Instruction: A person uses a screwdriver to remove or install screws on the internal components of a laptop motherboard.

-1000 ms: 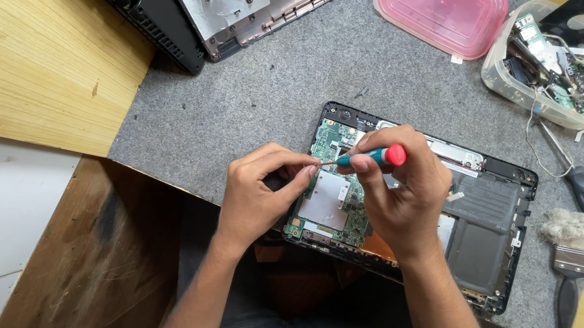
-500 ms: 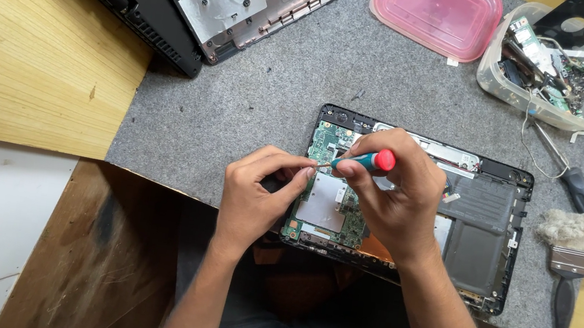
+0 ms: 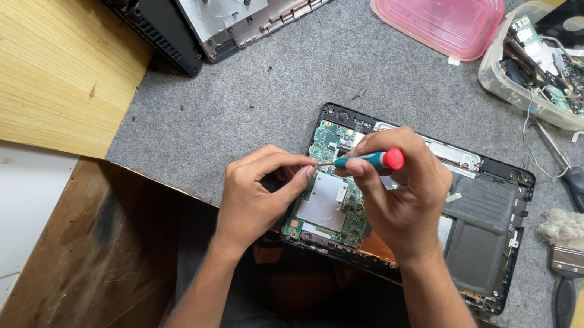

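Screwdriver [image 3: 368, 159] lies nearly level, red cap right, tip pointing left over the green circuit board [image 3: 328, 206] of the opened device on the grey worktop mat [image 3: 256, 92]. Right hand [image 3: 400, 197] fingers grip its handle; left hand [image 3: 254, 193] fingers pinch closed at the tip.

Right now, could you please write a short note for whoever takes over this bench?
Right hand: grip shut on the teal screwdriver with a red cap, tip towards the left fingers.
Left hand: fingertips pinched at the tip, over the green circuit board.
Opened laptop base lies on the grey mat; its cover is already off.
Left: board is in place; whether screws remain cannot be seen.
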